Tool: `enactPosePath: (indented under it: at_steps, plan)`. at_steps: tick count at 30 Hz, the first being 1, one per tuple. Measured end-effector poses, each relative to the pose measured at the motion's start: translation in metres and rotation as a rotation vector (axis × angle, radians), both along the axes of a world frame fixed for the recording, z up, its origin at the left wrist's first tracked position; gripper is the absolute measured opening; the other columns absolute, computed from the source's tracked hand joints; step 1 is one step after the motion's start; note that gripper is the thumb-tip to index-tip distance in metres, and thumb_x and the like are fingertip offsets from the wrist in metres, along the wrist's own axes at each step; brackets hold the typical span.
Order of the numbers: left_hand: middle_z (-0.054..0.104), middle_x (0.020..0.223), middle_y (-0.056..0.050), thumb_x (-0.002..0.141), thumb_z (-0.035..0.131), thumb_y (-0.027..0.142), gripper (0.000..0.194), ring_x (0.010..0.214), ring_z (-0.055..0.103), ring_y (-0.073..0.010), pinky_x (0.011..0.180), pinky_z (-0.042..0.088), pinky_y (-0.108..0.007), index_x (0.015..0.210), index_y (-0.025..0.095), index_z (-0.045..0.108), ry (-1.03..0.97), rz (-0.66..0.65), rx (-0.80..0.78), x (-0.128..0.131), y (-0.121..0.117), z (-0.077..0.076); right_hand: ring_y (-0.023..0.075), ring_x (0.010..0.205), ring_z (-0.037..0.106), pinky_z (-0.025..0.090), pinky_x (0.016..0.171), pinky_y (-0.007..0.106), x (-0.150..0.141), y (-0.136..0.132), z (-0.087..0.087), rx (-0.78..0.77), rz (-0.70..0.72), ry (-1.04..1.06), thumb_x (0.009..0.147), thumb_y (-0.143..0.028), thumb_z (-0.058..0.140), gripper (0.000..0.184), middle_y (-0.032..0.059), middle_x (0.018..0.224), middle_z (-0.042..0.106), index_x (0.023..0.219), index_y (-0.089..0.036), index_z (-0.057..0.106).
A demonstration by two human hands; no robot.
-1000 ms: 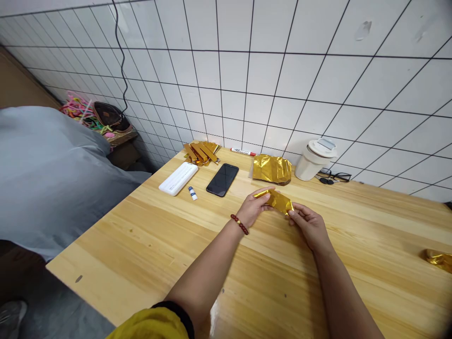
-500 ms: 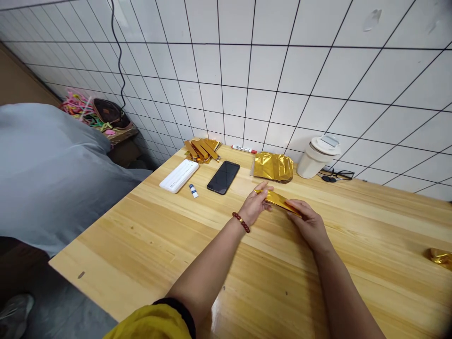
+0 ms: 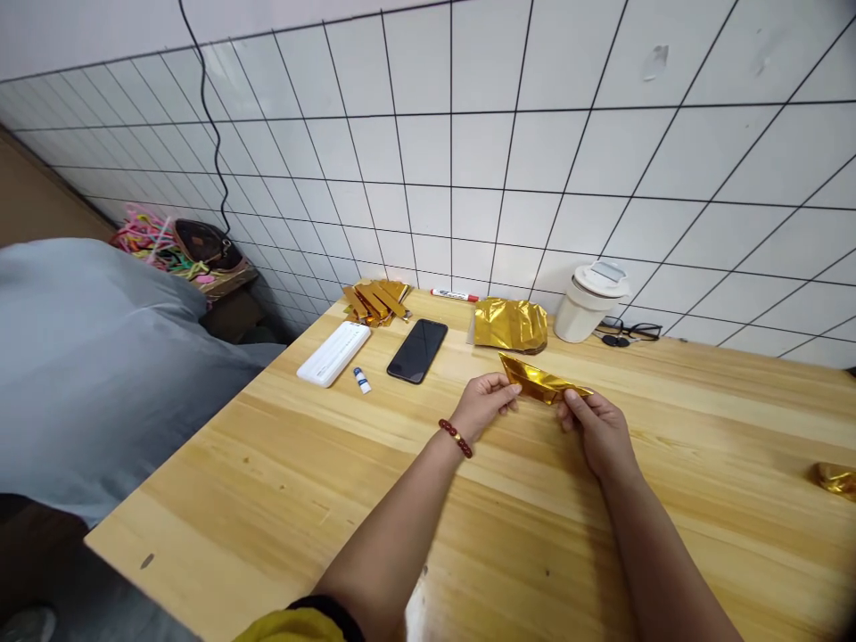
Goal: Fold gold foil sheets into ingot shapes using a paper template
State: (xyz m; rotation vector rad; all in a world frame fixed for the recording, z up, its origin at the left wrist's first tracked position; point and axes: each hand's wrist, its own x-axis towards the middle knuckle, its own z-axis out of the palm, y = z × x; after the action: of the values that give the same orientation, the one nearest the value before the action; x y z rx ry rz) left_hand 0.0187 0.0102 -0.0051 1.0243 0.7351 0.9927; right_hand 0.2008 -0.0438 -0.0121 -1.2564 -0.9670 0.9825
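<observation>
A folded piece of gold foil paper [image 3: 535, 382], boat-like with pointed ends, is held above the wooden table [image 3: 321, 473]. My left hand [image 3: 485, 403], with a dark red bead bracelet [image 3: 456, 438] at the wrist, pinches its left part from below. The thumb and fingers of my right hand [image 3: 597, 428] grip the right end. Just behind the folded piece lies a stack of gold foil sheets [image 3: 510, 325]. The fingertips underneath the paper are partly hidden.
Left of the sheets lie a black phone [image 3: 417, 351], a white power bank [image 3: 333, 354], a small blue-and-white tube [image 3: 362, 380], gold strips [image 3: 376, 302] and a marker [image 3: 455, 295]. A cup [image 3: 591, 300] and glasses [image 3: 632, 331] stand near the tiled wall. A person in grey [image 3: 120, 357] is at left.
The gold paper has gone from a flat, narrow strip to an opened shape with a raised pointed left end. My left hand has shifted its grip lower; the camera view has tilted up slightly.
</observation>
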Motion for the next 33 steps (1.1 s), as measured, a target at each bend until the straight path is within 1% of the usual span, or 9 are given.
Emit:
enactPosePath:
  at_steps: [4,7,10,15,20,24,28,30,33]
  plan:
    - [0.062,0.060,0.002,0.058,0.086,0.050,0.051,0.049,0.053,-0.0075,0.048,0.031,-0.022,0.088,0.013,0.067,-0.010,0.009,-0.002,0.000,-0.001,0.003,0.0097,0.047,0.049,0.040,0.049,0.024,0.000,0.001,-0.001,-0.028,0.006,-0.010,0.068,-0.057,0.080,0.041,0.0016,0.057,0.062,0.063,-0.018,0.065]
    - [0.056,0.049,0.003,0.062,0.081,0.058,0.052,0.042,0.049,-0.0074,0.044,0.026,-0.022,0.082,0.013,0.065,-0.010,0.055,-0.043,0.000,0.001,-0.002,0.0098,0.047,0.048,0.041,0.049,0.024,-0.002,0.000,0.003,-0.030,0.028,-0.055,0.069,-0.058,0.078,0.043,0.0018,0.056,0.062,0.061,-0.018,0.065]
    - [0.053,0.043,0.004,0.062,0.079,0.059,0.051,0.037,0.046,-0.0075,0.041,0.024,-0.021,0.078,0.013,0.063,0.014,0.084,-0.077,0.000,0.003,-0.007,0.0099,0.047,0.048,0.041,0.050,0.024,-0.003,-0.002,0.008,-0.021,0.052,-0.076,0.074,-0.059,0.073,0.045,0.0017,0.054,0.060,0.059,-0.018,0.063]
    - [0.055,0.044,0.003,0.062,0.081,0.056,0.050,0.039,0.051,-0.0091,0.041,0.029,-0.019,0.082,0.013,0.063,-0.027,0.068,-0.096,-0.002,0.003,-0.006,0.0096,0.046,0.048,0.041,0.049,0.024,-0.002,-0.001,0.007,-0.011,0.044,-0.063,0.076,-0.059,0.072,0.043,0.0018,0.057,0.063,0.064,-0.019,0.065]
    - [0.068,0.071,0.000,0.065,0.083,0.048,0.058,0.049,0.062,-0.0091,0.045,0.039,-0.018,0.108,0.014,0.064,-0.186,0.044,-0.177,-0.004,0.003,0.002,0.0094,0.049,0.051,0.043,0.050,0.023,-0.002,0.000,0.000,0.007,0.086,-0.075,0.077,-0.057,0.072,0.038,0.0012,0.065,0.067,0.081,-0.019,0.068]
    - [0.071,0.079,-0.004,0.069,0.081,0.050,0.051,0.054,0.065,-0.0107,0.051,0.047,-0.020,0.099,0.012,0.064,-0.240,0.052,-0.198,-0.003,0.005,0.000,0.0106,0.054,0.056,0.048,0.055,0.025,-0.003,0.000,-0.002,0.015,0.101,-0.058,0.077,-0.056,0.073,0.041,0.0024,0.073,0.071,0.095,-0.020,0.069]
    - [0.073,0.083,-0.007,0.071,0.078,0.041,0.043,0.061,0.069,-0.0146,0.060,0.052,-0.025,0.100,0.012,0.065,-0.274,0.028,-0.187,-0.004,0.007,-0.004,0.0119,0.058,0.060,0.051,0.060,0.027,-0.001,0.001,-0.003,0.002,0.106,-0.020,0.075,-0.056,0.075,0.046,0.0034,0.079,0.073,0.103,-0.020,0.069]
    - [0.075,0.093,-0.010,0.072,0.075,0.033,0.039,0.067,0.070,-0.0161,0.065,0.053,-0.027,0.103,0.012,0.066,-0.280,0.007,-0.179,-0.005,0.007,-0.005,0.0124,0.061,0.061,0.052,0.062,0.027,-0.001,0.000,-0.003,0.010,0.113,-0.008,0.076,-0.058,0.073,0.049,0.0036,0.081,0.073,0.108,-0.021,0.069]
    - [0.072,0.115,-0.014,0.069,0.070,0.023,0.038,0.087,0.071,-0.0207,0.072,0.054,-0.030,0.106,0.013,0.069,-0.254,-0.032,-0.124,-0.005,0.005,-0.006,0.0137,0.062,0.062,0.051,0.066,0.028,-0.001,0.000,-0.002,-0.003,0.098,-0.028,0.079,-0.062,0.068,0.055,0.0021,0.072,0.070,0.113,-0.020,0.068]
